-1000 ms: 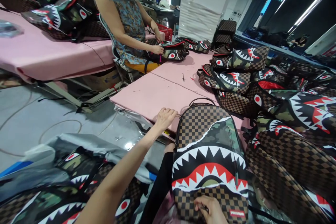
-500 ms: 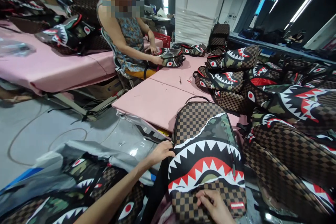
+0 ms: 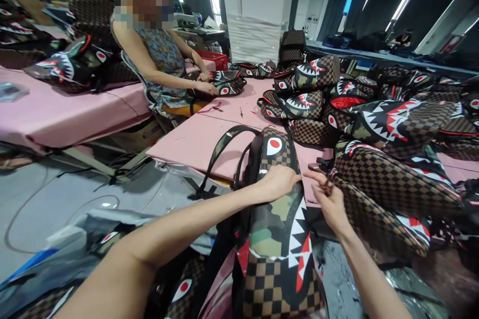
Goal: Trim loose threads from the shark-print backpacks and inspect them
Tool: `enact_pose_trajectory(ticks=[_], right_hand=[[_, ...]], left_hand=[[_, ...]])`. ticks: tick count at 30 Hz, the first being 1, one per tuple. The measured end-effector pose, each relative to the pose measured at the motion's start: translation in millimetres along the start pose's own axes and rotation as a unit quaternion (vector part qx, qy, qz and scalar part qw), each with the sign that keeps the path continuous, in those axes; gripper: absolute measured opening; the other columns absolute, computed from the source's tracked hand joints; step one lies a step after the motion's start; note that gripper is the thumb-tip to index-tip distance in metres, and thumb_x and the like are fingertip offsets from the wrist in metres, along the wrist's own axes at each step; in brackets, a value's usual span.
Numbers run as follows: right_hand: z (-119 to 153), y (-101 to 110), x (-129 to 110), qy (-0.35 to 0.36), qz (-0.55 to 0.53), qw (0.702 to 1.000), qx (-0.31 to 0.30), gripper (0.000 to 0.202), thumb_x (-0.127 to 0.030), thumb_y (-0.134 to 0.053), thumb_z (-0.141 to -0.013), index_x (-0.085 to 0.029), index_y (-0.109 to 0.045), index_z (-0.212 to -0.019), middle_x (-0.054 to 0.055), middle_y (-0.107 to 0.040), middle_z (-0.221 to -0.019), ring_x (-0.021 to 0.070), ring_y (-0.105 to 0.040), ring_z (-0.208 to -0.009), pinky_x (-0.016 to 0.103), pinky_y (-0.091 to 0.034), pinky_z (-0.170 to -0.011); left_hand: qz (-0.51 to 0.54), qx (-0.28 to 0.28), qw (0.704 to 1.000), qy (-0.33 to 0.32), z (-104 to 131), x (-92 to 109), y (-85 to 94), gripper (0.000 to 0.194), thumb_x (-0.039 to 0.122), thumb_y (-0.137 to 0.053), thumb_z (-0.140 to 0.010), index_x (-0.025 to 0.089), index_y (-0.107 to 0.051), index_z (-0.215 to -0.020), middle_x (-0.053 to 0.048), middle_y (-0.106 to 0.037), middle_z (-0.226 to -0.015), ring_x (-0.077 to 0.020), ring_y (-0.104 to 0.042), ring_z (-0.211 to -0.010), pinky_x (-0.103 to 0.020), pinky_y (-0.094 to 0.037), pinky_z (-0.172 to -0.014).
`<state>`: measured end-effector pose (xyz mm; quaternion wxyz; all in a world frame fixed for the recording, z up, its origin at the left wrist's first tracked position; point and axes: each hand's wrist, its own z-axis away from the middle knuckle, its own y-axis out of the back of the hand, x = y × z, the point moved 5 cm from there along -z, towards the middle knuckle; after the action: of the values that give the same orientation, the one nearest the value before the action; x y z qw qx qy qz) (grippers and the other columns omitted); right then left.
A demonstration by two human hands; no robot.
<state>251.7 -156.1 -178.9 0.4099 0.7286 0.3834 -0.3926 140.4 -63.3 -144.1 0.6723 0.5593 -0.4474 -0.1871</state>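
Observation:
A backpack (image 3: 275, 234) with brown check, camouflage and shark teeth stands turned on its side edge in front of me, its side panel with a red eye facing up. My left hand (image 3: 280, 183) lies across it, fingers closed and pinching at the right-hand edge of the panel. Just right of that edge is my right hand (image 3: 332, 204), its index finger pointing toward the left fingertips. Something small and dark is tucked in its curled fingers; I cannot make out what. The backpack's straps (image 3: 224, 152) hang out to the left.
Similar backpacks (image 3: 396, 169) are piled on the pink table (image 3: 194, 134) to the right. At lower left, more lie in a plastic-lined container (image 3: 71, 244). Across the table, a person (image 3: 157, 65) handles another backpack (image 3: 226, 84). A second pink table (image 3: 75, 119) stands at left.
The backpack has been turned from front-facing onto its side, with its straps now showing at left. My left hand moved from its left edge across the top; my right hand rose from the lower front.

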Motion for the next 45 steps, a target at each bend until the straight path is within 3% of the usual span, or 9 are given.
enact_pose_trajectory(ticks=[4, 9, 14, 21, 25, 31, 37, 43, 45], right_hand=[[-6, -29, -4, 0.044, 0.056, 0.987, -0.145, 0.023, -0.026, -0.044, -0.089, -0.018, -0.062, -0.101, 0.007, -0.062, -0.104, 0.0178, -0.056, -0.099, 0.031, -0.043, -0.088], [-22, -53, -20, 0.084, 0.181, 0.926, -0.321, 0.014, -0.026, -0.053, -0.086, -0.017, -0.063, -0.085, 0.004, -0.063, -0.083, 0.0153, -0.056, -0.076, 0.026, -0.041, -0.07], [-32, -78, -31, 0.077, 0.233, 0.839, -0.486, 0.027, -0.035, -0.06, -0.081, -0.015, -0.058, -0.062, -0.004, -0.048, -0.053, 0.009, -0.04, -0.051, 0.023, -0.028, -0.052], [-8, -91, -14, -0.022, -0.036, 0.915, -0.402, 0.027, -0.037, -0.057, -0.079, -0.015, -0.054, -0.064, -0.003, -0.046, -0.06, 0.0098, -0.041, -0.056, 0.023, -0.031, -0.054], [0, -85, -13, -0.015, -0.182, 0.919, -0.349, 0.035, -0.047, -0.06, -0.078, -0.015, -0.057, -0.066, -0.001, -0.05, -0.067, 0.0111, -0.045, -0.062, 0.024, -0.035, -0.058], [6, -70, -33, 0.058, -0.04, 0.914, -0.399, 0.027, -0.038, -0.06, -0.083, -0.014, -0.061, -0.071, 0.0, -0.052, -0.067, 0.0086, -0.045, -0.057, 0.02, -0.034, -0.051], [14, -69, -42, 0.179, 0.069, 0.908, -0.374, 0.029, -0.042, -0.062, -0.082, -0.015, -0.058, -0.073, -0.001, -0.053, -0.066, 0.0093, -0.046, -0.058, 0.021, -0.032, -0.051], [44, -79, -43, 0.345, 0.254, 0.833, -0.35, 0.026, -0.019, -0.034, -0.095, -0.015, -0.059, -0.088, 0.003, -0.059, -0.078, 0.0104, -0.042, -0.054, 0.025, -0.028, -0.051], [53, -84, -42, 0.37, 0.284, 0.807, -0.363, 0.03, -0.012, -0.028, -0.095, -0.014, -0.059, -0.094, 0.004, -0.061, -0.081, 0.0104, -0.042, -0.053, 0.025, -0.028, -0.051]], left_hand=[[-0.042, 0.087, 0.994, -0.056, 15, -25, 19.5, 0.022, 0.014, -0.046, -0.086, 0.013, -0.062, -0.101, -0.009, -0.062, -0.1, -0.0193, -0.056, -0.094, -0.03, -0.043, -0.083], [-0.142, -0.048, 0.976, -0.157, 31, -48, 27.8, 0.046, 0.037, -0.068, -0.075, 0.018, -0.057, -0.115, -0.01, -0.053, -0.124, -0.0261, -0.045, -0.112, -0.037, -0.036, -0.094], [-0.22, -0.084, 0.965, -0.116, 32, -47, 10.1, 0.077, 0.039, -0.073, -0.067, 0.02, -0.039, -0.133, -0.013, -0.032, -0.146, -0.0347, -0.026, -0.132, -0.047, -0.03, -0.099], [-0.227, -0.012, 0.972, -0.059, 37, -56, -6.9, 0.095, 0.032, -0.083, -0.053, 0.015, -0.036, -0.134, -0.013, -0.022, -0.151, -0.0387, -0.012, -0.137, -0.049, -0.025, -0.105], [-0.19, 0.077, 0.976, -0.079, 41, -58, -5.7, 0.089, 0.032, -0.084, -0.053, 0.015, -0.04, -0.129, -0.013, -0.027, -0.149, -0.0357, -0.019, -0.136, -0.046, -0.027, -0.105], [-0.07, 0.175, 0.973, -0.133, 87, -42, 17.8, 0.017, 0.031, -0.061, -0.082, 0.018, -0.059, -0.094, -0.005, -0.063, -0.104, -0.0228, -0.05, -0.107, -0.038, -0.039, -0.087], [-0.055, 0.107, 0.992, -0.048, 143, -26, 11.4, 0.042, 0.04, -0.081, -0.059, 0.019, -0.057, -0.087, -0.002, -0.061, -0.093, -0.0224, -0.048, -0.091, -0.035, -0.036, -0.074], [-0.09, 0.23, 0.969, -0.013, 176, -28, -27.2, 0.004, 0.014, -0.058, -0.08, 0.017, -0.056, -0.077, -0.004, -0.06, -0.082, -0.02, -0.045, -0.079, -0.034, -0.032, -0.067], [-0.085, 0.278, 0.956, -0.046, 187, -29, -40.3, 0.013, 0.009, -0.048, -0.083, 0.017, -0.058, -0.08, -0.004, -0.062, -0.083, -0.0203, -0.047, -0.083, -0.034, -0.032, -0.068]])
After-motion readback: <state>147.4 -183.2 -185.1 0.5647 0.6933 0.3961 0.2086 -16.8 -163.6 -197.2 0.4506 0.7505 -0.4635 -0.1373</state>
